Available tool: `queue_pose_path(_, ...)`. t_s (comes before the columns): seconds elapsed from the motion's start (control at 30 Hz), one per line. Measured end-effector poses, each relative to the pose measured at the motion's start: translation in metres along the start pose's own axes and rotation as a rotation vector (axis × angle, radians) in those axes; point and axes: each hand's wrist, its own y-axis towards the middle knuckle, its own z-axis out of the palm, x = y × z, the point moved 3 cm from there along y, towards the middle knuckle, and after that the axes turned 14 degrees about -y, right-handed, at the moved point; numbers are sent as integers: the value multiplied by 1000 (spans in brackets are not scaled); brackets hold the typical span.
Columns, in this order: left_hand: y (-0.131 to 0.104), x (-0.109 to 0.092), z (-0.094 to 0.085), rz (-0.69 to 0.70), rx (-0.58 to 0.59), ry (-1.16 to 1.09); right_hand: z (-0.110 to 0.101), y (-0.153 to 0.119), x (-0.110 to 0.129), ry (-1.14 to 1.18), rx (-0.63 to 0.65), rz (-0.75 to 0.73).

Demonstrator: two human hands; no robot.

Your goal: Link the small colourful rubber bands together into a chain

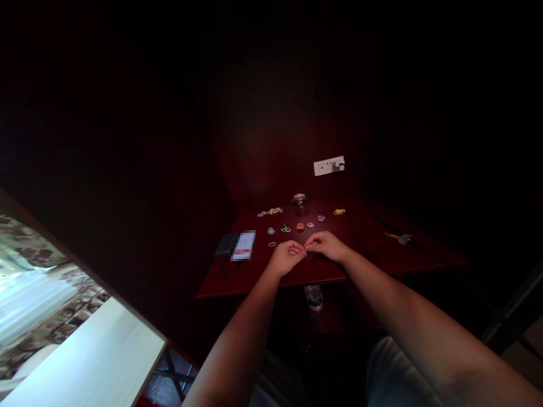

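Note:
My left hand point(287, 259) and my right hand point(327, 246) meet fingertip to fingertip above the front of the dark red desk point(250, 282). Both are closed in a pinch. A tiny reddish bit shows between the fingertips, too small to name. Just beyond my hands lie little heaps of coloured loops that look like hair ties: blue point(271, 230), green point(285, 229), orange point(300, 227), pink point(310, 225) and purple point(321, 218). A single pale loop point(272, 244) sits left of my left hand.
Yellow loops point(339, 211) and a multicoloured row of loops point(270, 212) lie farther back, with a clear lidded jar point(300, 203) between them. A phone point(244, 245) leans on a black case point(226, 245) at left. A cable point(418, 246) crosses the right; a bottle point(314, 298) stands below.

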Motion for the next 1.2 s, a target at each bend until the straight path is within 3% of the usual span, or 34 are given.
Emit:
queue_pose_path(0.7, -1, -7, 0, -22, -41, 105, -1, -2, 7, 42, -51, 26)
queue_pose_path(0.9, -1, -8, 1, -33, -33, 53, 2, -1, 5, -8, 22, 1)
queue_pose_path(1.2, 0, -3, 0, -1, -17, 91, 0, -2, 8, 37, -39, 23)
